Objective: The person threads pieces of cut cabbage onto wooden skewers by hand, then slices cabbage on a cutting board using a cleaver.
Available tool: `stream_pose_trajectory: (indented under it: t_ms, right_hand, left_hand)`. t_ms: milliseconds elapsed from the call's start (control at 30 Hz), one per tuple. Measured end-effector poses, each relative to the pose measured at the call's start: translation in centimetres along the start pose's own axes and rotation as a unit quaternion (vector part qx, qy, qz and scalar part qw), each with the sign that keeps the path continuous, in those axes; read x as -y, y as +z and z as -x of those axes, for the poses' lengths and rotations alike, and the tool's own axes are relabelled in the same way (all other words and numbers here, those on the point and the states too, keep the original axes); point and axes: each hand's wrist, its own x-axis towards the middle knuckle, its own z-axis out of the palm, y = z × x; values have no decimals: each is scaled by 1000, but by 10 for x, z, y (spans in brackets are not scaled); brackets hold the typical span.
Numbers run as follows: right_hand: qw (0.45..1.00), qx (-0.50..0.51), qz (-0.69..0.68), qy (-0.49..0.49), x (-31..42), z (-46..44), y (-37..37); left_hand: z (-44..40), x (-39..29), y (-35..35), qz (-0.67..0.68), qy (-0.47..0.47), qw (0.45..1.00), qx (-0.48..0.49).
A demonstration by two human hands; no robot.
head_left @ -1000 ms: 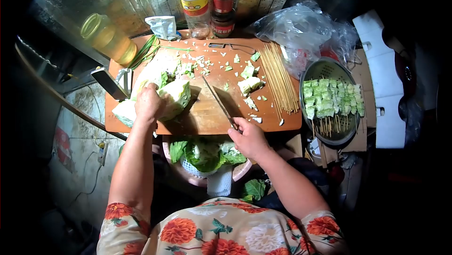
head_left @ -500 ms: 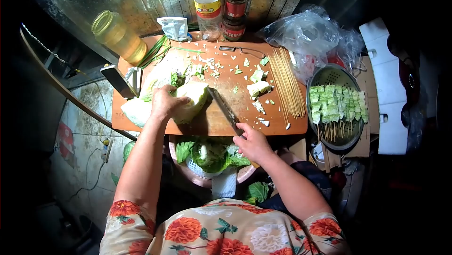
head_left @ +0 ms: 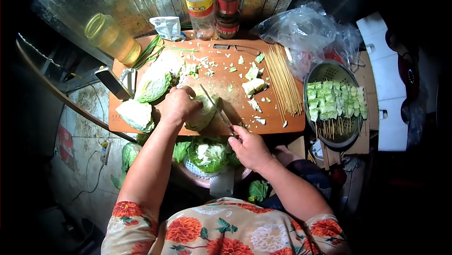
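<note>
- Gripping the knife (head_left: 217, 109), your right hand (head_left: 252, 149) is closed around its handle.
- Your left hand (head_left: 178, 107) lies on the cabbage piece (head_left: 203, 115); whether its fingers close on it, I cannot tell.
- That piece sits on your cutting board (head_left: 238, 102), near the front edge, by the blade.
- To your right lie wooden skewers (head_left: 282, 83).

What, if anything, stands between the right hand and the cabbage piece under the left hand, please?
Only the knife, held in the right hand, stands between it and the cabbage piece; nothing else visible does. The left hand covers the piece's left part.
</note>
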Motion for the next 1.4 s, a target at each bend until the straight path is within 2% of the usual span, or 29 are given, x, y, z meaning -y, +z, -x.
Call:
stream_pose_trajectory:
  t_ms: [367,433,767,867,967,1133,1167,1200,1267,1300,1333,1400]
  right_hand:
    - [994,74,-71,48,15,-16,-25]
    - [986,102,-90,93,26,-16,-31]
    - [976,142,-61,151,24,-39,-28]
    - [996,73,53,25,-7,-45,-1]
    - [996,6,88,12,-6,-35,9]
    - [999,24,17,31,2,-34,-4]
    - [998,17,-2,67,5,-36,-9]
    - [994,10,-22,102,7,-38,-13]
    - [998,-34,1,60,-16,-52,-14]
    - [998,-50,11,30,-28,-60,-15]
    - [997,-73,7,23,-30,-67,-14]
    - [996,-80,4,43,-36,-74,-20]
  left_hand:
    - [-5,-9,-4,-9,-18,999,44]
    - [-6,-9,-3,-11,-23,999,48]
    - [-7,-8,1,-13,-15,999,34]
    - [-3,-7,0,-3,-20,999,28]
    - [-4,-1,4,4,-8,1000,15]
    - [-7,12,9,13,18,1000,-9]
    - [-8,15,10,15,19,1000,-10]
    - [-10,19,12,23,22,999,-3]
    - [-13,23,11,31,26,999,3]
    - [-15,25,10,29,7,999,43]
    - [-17,26,9,27,-12,996,83]
    - [-22,34,13,42,-6,996,84]
